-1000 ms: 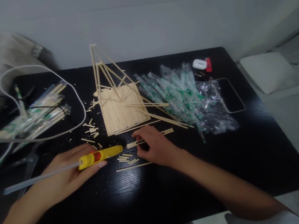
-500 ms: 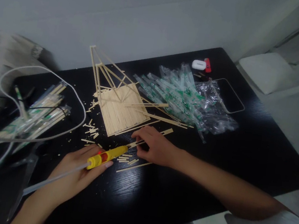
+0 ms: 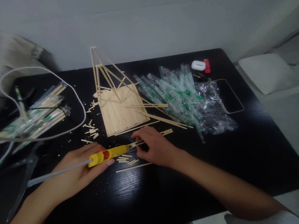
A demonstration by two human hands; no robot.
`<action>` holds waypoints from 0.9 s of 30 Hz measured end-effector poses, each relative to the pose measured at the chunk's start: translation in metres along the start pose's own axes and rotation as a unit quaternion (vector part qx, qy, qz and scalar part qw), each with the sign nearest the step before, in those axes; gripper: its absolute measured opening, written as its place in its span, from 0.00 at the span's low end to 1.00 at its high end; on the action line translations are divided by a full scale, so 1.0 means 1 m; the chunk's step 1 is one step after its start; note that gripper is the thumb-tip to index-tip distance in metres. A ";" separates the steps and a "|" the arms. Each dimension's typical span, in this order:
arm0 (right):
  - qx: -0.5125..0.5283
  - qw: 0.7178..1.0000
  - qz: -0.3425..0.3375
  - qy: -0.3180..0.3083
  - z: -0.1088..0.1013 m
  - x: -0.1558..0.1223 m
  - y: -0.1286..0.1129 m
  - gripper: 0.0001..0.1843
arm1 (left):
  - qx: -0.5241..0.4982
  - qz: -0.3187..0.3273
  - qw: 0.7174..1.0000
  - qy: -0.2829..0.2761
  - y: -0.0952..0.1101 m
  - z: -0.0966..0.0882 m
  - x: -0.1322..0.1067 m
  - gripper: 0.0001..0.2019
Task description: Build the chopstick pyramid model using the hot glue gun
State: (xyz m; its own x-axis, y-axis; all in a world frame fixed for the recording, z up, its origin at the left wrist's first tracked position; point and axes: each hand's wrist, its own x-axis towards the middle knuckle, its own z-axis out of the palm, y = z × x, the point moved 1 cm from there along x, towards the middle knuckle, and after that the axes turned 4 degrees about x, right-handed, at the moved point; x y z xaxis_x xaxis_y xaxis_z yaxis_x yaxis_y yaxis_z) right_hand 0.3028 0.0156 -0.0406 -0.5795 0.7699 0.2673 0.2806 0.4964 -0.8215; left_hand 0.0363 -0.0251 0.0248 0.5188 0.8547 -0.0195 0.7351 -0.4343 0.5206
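Note:
My left hand (image 3: 77, 168) is closed around a yellow hot glue gun (image 3: 108, 155), a long clear glue stick (image 3: 60, 172) jutting from its back end. The gun's nozzle points at a pair of joined wooden chopsticks (image 3: 166, 132). My right hand (image 3: 155, 146) pinches those chopsticks against the table, close to the nozzle. Short cut stick pieces (image 3: 124, 158) and one long stick (image 3: 133, 167) lie just below the right hand. Behind the hands is a flat panel of sticks (image 3: 123, 114) with an upright frame of sticks (image 3: 107, 72) rising from its far side.
Clear green-printed wrappers (image 3: 177, 93) are heaped right of the panel, near a phone (image 3: 228, 95), a white case (image 3: 198, 65) and a red item (image 3: 207, 65). Wrapped chopsticks (image 3: 41, 111) and a looping white cable (image 3: 83, 108) lie left. Small wood scraps (image 3: 91, 130) are scattered beside the panel.
My left hand and the glue gun have shifted slightly to the right, the nozzle nearer my right fingers. My right hand holds its place.

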 end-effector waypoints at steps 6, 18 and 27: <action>-0.003 1.000 0.000 -0.001 0.000 0.000 0.000 0.18 | -0.005 0.010 0.999 0.030 0.002 0.001 0.003 0.10; -0.005 1.000 0.007 -0.009 -0.001 0.000 -0.001 0.18 | -0.007 0.013 1.000 0.007 0.000 0.004 0.003 0.11; -0.003 1.000 0.016 -0.014 -0.001 0.001 -0.001 0.18 | -0.004 -0.021 1.000 -0.003 -0.012 -0.006 -0.007 0.11</action>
State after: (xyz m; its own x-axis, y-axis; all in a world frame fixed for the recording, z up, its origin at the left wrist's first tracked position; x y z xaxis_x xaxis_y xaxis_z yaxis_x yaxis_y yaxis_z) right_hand 0.3026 0.0158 -0.0389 -0.5914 0.7738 0.2268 0.3032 0.4741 -0.8267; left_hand 0.0211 -0.0242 0.0240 0.4896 0.8707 -0.0466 0.7534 -0.3955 0.5253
